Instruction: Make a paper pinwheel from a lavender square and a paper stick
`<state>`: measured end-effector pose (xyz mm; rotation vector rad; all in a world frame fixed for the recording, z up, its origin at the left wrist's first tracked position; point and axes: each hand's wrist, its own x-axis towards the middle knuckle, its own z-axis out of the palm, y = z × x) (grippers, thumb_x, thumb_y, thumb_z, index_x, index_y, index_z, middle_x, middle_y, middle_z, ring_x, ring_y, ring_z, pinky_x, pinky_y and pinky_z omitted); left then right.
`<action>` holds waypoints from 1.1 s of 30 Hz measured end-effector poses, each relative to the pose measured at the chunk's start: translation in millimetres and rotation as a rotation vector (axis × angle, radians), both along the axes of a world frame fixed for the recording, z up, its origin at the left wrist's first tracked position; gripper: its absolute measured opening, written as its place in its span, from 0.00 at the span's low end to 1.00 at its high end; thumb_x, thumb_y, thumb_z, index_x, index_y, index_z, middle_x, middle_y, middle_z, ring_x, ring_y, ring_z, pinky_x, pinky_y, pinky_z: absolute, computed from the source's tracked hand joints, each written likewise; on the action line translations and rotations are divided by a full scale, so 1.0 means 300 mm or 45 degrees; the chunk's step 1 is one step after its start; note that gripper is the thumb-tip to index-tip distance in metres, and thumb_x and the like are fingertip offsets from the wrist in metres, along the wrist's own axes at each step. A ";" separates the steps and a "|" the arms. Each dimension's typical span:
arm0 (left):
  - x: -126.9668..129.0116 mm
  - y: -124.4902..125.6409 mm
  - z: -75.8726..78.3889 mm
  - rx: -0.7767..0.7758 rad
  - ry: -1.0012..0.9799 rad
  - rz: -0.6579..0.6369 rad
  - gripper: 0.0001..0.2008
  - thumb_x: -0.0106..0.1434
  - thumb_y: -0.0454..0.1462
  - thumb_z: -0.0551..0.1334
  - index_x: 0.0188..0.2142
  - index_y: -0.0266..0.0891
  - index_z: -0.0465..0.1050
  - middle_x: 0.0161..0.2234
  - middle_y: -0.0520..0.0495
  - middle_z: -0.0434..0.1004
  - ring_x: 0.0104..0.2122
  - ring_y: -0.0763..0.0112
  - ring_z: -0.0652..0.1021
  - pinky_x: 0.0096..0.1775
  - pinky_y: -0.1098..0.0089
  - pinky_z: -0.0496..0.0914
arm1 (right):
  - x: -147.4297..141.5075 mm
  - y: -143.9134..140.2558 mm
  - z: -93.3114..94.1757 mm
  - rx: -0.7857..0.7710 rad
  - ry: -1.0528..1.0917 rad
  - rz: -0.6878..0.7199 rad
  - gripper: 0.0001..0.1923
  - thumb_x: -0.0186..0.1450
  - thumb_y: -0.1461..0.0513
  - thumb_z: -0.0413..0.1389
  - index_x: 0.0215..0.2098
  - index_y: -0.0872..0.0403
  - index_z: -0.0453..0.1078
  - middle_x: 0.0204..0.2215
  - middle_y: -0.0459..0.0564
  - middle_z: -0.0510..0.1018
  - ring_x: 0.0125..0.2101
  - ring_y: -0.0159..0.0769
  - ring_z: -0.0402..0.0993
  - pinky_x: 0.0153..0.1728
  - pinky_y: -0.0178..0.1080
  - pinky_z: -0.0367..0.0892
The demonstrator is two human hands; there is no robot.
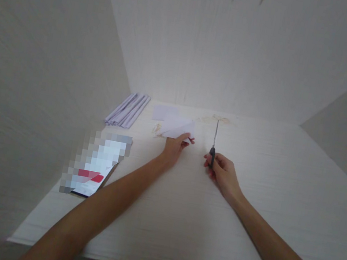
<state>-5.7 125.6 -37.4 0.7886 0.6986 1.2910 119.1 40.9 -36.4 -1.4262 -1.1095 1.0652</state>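
Pinched between the thumb and fingers of my left hand point(177, 145) is a white sheet of paper point(178, 126), held a little left of the middle. My right hand point(222, 170) grips a pair of scissors point(213, 150) by the dark handles, the blades together and pointing away from me. A gap separates the scissors from the paper. Another piece of white paper point(160, 112) lies flat behind the held sheet. Small pale yellowish bits point(157, 128) rest beside the sheet, and more thin pale strips point(222, 119) lie beyond the scissors' tip.
A bundle of rolled or folded pale paper point(128, 111) lies at the back left against the wall. Nearer me, a phone point(100, 166) with a lit, partly blurred screen lies on the white table point(182, 230). White walls point(223, 58) enclose the back and sides.
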 end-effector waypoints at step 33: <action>-0.006 0.004 -0.012 -0.001 0.033 -0.007 0.03 0.43 0.32 0.60 0.22 0.37 0.66 0.19 0.54 0.69 0.20 0.77 0.70 0.26 0.74 0.64 | 0.163 0.568 0.010 0.063 -1.275 -0.158 0.09 0.49 0.64 0.57 0.29 0.58 0.75 0.26 0.54 0.77 0.29 0.37 0.70 0.29 0.35 0.59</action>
